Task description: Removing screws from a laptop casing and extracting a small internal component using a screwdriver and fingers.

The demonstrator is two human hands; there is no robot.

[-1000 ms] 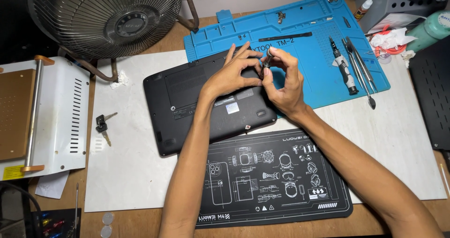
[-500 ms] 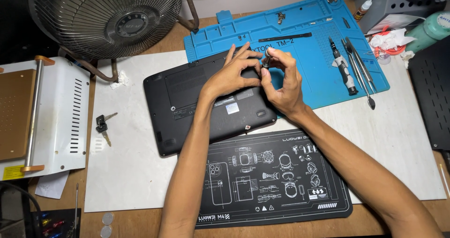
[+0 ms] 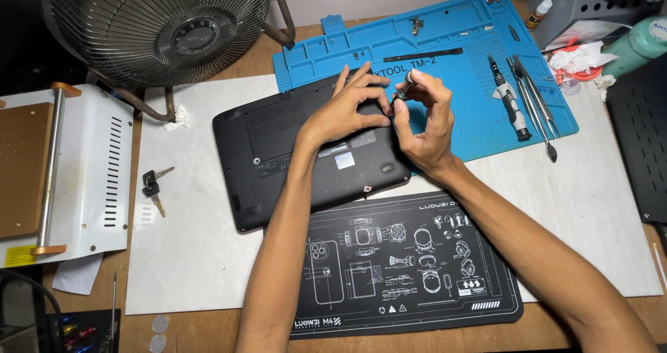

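At frame centre, the black laptop (image 3: 313,155) lay bottom-up, cover apparently not yet off. The left hand (image 3: 347,110) pressed open on it; the right hand (image 3: 424,120) gripped a small screwdriver (image 3: 403,89) (tip hidden) at its upper edge.

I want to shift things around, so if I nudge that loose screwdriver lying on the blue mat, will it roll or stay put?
The screwdriver looks round-bodied, so it may roll sideways. The blue mat seems rubbery with raised ridges, which would probably stop it. It looks small and likely light.

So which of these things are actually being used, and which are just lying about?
In use:
left hand
right hand
small screwdriver
black laptop

Lying about:
fan
keys
spare screwdriver
tweezers
black mat
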